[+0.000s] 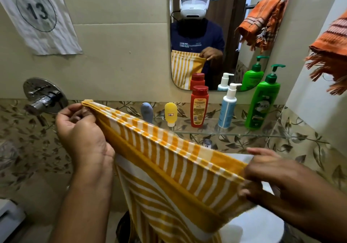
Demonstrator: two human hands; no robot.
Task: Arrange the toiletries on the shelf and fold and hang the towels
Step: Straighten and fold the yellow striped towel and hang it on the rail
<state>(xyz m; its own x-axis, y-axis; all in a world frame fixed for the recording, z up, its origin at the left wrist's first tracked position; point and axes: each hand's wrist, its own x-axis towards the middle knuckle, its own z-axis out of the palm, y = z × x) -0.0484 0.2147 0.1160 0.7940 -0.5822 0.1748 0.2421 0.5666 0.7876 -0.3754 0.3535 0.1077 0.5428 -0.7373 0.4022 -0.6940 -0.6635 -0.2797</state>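
Tiled bathroom wall, glass shelf behind, folded yellow towel pinched taut by both hands' fingers

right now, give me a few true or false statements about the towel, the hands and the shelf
1. Both hands pinch the yellow striped towel: left hand, right hand. True.
2. The glass shelf holds two bottles. False: five containers stand on it.
3. The green pump bottle stands at the shelf's right end. True.
4. The orange towel lies folded on the shelf. False: it hangs at the upper right.
5. The red bottle lies on its side. False: it stands upright.
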